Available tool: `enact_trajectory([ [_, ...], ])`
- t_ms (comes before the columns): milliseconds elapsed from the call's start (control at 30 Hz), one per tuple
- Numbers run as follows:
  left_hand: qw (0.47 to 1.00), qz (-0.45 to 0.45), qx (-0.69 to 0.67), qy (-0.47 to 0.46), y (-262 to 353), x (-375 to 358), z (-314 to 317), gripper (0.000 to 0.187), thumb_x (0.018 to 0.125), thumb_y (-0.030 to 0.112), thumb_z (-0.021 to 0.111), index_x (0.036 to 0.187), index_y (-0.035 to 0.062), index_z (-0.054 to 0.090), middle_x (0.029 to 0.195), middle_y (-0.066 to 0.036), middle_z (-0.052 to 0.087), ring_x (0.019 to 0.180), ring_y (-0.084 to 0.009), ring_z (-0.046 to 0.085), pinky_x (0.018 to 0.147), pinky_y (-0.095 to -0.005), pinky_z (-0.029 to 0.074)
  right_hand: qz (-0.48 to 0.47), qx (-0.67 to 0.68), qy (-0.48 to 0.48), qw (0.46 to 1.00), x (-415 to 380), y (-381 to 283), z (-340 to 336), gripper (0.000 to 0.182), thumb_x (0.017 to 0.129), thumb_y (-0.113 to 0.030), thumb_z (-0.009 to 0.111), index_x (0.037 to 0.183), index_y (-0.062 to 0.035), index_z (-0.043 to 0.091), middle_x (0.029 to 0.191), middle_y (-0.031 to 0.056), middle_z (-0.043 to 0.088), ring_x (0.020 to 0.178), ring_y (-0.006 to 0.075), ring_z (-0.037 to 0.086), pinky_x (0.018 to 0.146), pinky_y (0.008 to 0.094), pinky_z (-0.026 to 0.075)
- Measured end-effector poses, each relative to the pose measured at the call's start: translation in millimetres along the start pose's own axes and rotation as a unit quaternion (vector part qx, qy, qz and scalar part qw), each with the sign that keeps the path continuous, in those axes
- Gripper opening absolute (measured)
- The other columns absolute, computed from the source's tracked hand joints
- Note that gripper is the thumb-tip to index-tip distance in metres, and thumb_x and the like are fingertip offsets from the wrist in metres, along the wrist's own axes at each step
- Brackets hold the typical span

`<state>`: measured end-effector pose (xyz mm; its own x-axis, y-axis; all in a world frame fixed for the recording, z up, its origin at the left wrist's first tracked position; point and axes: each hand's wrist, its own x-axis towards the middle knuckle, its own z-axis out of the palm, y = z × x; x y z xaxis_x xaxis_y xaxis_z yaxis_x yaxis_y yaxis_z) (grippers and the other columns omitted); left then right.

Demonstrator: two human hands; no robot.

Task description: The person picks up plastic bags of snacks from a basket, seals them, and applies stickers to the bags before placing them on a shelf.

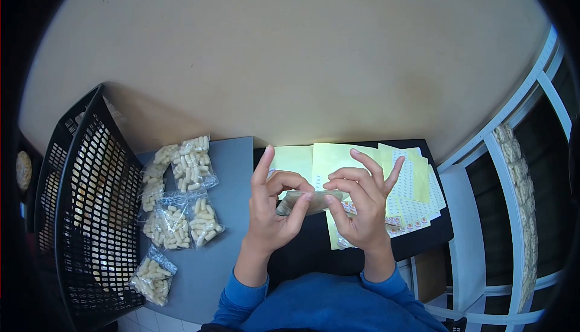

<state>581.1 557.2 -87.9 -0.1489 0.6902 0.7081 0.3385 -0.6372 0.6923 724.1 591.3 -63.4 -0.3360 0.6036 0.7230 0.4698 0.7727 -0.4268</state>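
Observation:
A small greyish, see-through plastic bag [323, 203] is stretched level between my two hands, in front of my chest. My left hand [272, 208] pinches its left end between thumb and bent fingers, with the index finger raised. At the right end, my right hand [362, 202] grips the bag's edge with thumb and fingertips, other fingers spread upward. What the bag contains, if anything, I cannot make out. Behind and below the hands lie yellow-backed sheets [344, 157] and a white sheet of small printed stickers [402, 202], partly covered by my right hand.
Several clear bags of pale capsules [172, 223] lie on the grey tabletop [232, 271] to the left. A tall black perforated basket [99, 211] stands at its left edge. The sheets rest on a black surface [314, 253]. White metal shelving [513, 211] rises at right; a wall [290, 60] closes off the back.

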Motion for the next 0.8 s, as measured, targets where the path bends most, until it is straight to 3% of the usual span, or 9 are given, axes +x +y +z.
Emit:
enact_trajectory([
  [267,0.999,-0.030,0.005,-0.013,1.9,2.1,-2.4,0.075,0.071,-0.007,0.056,0.130,-0.0038,0.009,0.071,-0.008,0.057,0.070,-0.0143,0.055,0.077,-0.0301,0.044,-0.049,-0.041,0.020,0.998,-0.5,8.3,3.2,0.005,0.069,-0.013,0.060,0.068,-0.0136,0.056,0.076,-0.0054,0.055,0.102,0.0204,0.048,0.098,0.0547,-0.004],
  [367,0.991,-0.119,-0.018,-0.059,3.7,5.5,-12.6,0.071,0.075,-0.004,0.053,0.130,-0.0027,0.010,0.078,-0.012,0.062,0.074,-0.0163,0.060,0.070,-0.0278,0.048,-0.047,-0.030,-0.020,0.998,1.5,19.4,-2.7,0.004,0.070,-0.013,0.060,0.069,-0.0130,0.056,0.077,-0.0052,0.055,0.101,0.0209,0.048,0.098,0.0554,-0.003],
  [433,0.983,-0.159,-0.053,-0.071,4.5,5.7,-14.6,0.069,0.076,-0.004,0.053,0.130,-0.0025,0.012,0.080,-0.013,0.062,0.074,-0.0165,0.060,0.067,-0.0265,0.049,0.002,0.032,-0.130,0.991,-0.4,26.6,-5.2,0.005,0.073,-0.013,0.058,0.070,-0.0105,0.056,0.079,-0.0025,0.056,0.098,0.0216,0.049,0.098,0.0551,0.002],
  [467,0.969,-0.220,-0.064,-0.097,4.9,6.3,-15.3,0.066,0.076,-0.002,0.052,0.130,-0.0024,0.014,0.081,-0.014,0.062,0.073,-0.0163,0.060,0.064,-0.0258,0.049,0.004,0.030,-0.131,0.991,-3.0,32.3,-4.9,0.005,0.073,-0.013,0.058,0.070,-0.0105,0.056,0.079,-0.0025,0.056,0.098,0.0216,0.049,0.098,0.0551,0.002],
  [500,0.949,-0.278,-0.074,-0.125,4.2,7.1,-16.7,0.064,0.077,-0.001,0.052,0.130,-0.0024,0.016,0.082,-0.015,0.062,0.073,-0.0161,0.061,0.062,-0.0251,0.050,0.074,0.093,-0.134,0.984,-7.9,40.7,-1.8,0.006,0.075,-0.013,0.057,0.071,-0.0080,0.057,0.080,0.0003,0.056,0.095,0.0216,0.050,0.097,0.0507,0.012],
  [533,0.949,-0.279,-0.076,-0.126,-2.5,6.7,-19.4,0.064,0.077,-0.001,0.052,0.130,-0.0024,0.016,0.082,-0.015,0.062,0.073,-0.0161,0.061,0.062,-0.0251,0.050,0.143,0.155,-0.135,0.968,-13.6,51.2,1.9,0.009,0.076,-0.013,0.056,0.072,-0.0054,0.057,0.081,0.0031,0.056,0.092,0.0216,0.052,0.096,0.0464,0.021],
  [600,0.907,-0.371,-0.084,-0.178,-28.3,1.2,-25.6,0.061,0.078,0.001,0.053,0.129,-0.0030,0.019,0.084,-0.016,0.061,0.074,-0.0156,0.060,0.062,-0.0244,0.050,0.225,0.232,-0.061,0.944,-31.0,87.7,8.1,0.009,0.077,-0.009,0.054,0.074,-0.0008,0.055,0.082,0.0072,0.057,0.087,0.0190,0.054,0.085,0.0319,0.037],
  [700,0.821,-0.480,-0.071,-0.302,-72.4,-16.3,-32.5,0.054,0.076,-0.001,0.051,0.125,-0.0052,0.026,0.085,-0.015,0.060,0.075,-0.0166,0.060,0.060,-0.0243,0.051,0.276,0.119,-0.056,0.952,-59.3,129.5,7.4,0.007,0.077,-0.006,0.053,0.079,-0.0001,0.056,0.084,0.0080,0.057,0.081,0.0167,0.054,0.075,0.0262,0.041],
  [800,0.750,-0.552,-0.065,-0.359,-106.9,-40.7,-19.8,0.046,0.075,-0.001,0.050,0.117,-0.0073,0.033,0.079,-0.012,0.060,0.071,-0.0167,0.060,0.060,-0.0245,0.050,0.278,0.099,-0.066,0.953,-81.1,146.6,22.4,0.010,0.075,-0.003,0.053,0.084,-0.0002,0.058,0.084,0.0079,0.057,0.078,0.0165,0.055,0.075,0.0269,0.041],
])
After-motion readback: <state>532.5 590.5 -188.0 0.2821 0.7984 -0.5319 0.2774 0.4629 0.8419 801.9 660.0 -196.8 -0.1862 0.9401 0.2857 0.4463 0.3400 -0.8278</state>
